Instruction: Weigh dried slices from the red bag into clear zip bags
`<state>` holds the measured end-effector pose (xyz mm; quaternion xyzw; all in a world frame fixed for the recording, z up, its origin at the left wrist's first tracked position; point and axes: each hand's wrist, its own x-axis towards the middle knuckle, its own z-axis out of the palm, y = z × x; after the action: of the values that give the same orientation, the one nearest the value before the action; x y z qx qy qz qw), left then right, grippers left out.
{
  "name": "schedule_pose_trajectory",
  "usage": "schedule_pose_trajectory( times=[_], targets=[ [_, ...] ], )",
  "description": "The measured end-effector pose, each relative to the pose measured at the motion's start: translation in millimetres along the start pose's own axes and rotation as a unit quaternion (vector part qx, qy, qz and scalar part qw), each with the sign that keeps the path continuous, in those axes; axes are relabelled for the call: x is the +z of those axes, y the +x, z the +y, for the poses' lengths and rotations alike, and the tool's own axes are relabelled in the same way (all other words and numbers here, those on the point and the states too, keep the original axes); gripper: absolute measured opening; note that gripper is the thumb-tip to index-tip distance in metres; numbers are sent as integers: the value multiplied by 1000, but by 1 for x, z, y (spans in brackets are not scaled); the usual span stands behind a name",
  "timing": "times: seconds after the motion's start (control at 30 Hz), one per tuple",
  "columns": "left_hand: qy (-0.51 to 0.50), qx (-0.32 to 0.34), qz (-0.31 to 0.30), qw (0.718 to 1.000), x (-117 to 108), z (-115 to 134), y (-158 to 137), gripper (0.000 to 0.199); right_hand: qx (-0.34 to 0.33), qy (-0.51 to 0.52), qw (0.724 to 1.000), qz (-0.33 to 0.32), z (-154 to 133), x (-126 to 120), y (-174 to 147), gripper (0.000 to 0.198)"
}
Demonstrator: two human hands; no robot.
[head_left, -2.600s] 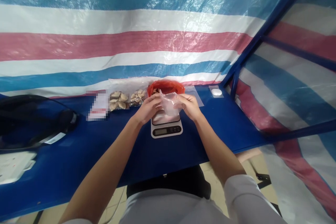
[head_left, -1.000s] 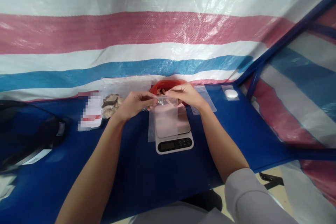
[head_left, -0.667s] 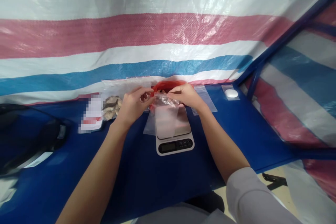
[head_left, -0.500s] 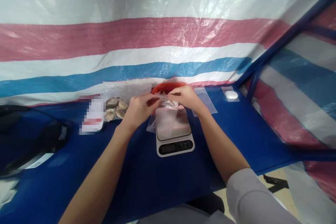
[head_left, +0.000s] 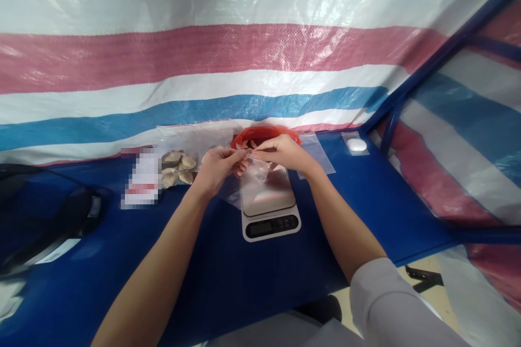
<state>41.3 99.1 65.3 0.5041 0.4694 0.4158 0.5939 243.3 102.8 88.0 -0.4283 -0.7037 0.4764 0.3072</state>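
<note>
A small clear plastic bag hangs between my two hands, over the back of a white kitchen scale. My left hand pinches its left side, thumb and fingers pressed together. On the right side of the bag's top, my right hand is closed in a pinch too. Just behind the hands is a red plastic bag, open at the top, with light brown pieces showing inside. The scale's dark display shows no readable figures. Another clear bag lies flat left of the scale, partly under my left hand.
To the left stands a clear bag of pale brown slices, beside a blurred-out packet. A flat clear bag and a bagged white oval item lie to the right. A black strapped object occupies the blue table's left end.
My hands have shifted slightly, the left one turning with its fingers further forward. The small bag now hangs lower and looks more stretched between them. The scale stays in place.
</note>
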Motion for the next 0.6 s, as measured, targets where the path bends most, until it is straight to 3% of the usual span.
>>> schedule_pose_trajectory(
  times=[0.27,0.4,0.5,0.6],
  targets=[
    [46,51,-44,997,2,-3,-1,35,18,5,1000,-5,1,1,0,20],
    [108,66,-37,991,-1,0,-2,31,28,13,999,10,5,2,1,18],
    [202,86,-3,975,-8,5,-3,26,33,16,999,31,7,-2,1,19],
    [309,125,27,942,-16,9,-4,23,32,-4,998,57,9,-8,-1,18]
  ],
)
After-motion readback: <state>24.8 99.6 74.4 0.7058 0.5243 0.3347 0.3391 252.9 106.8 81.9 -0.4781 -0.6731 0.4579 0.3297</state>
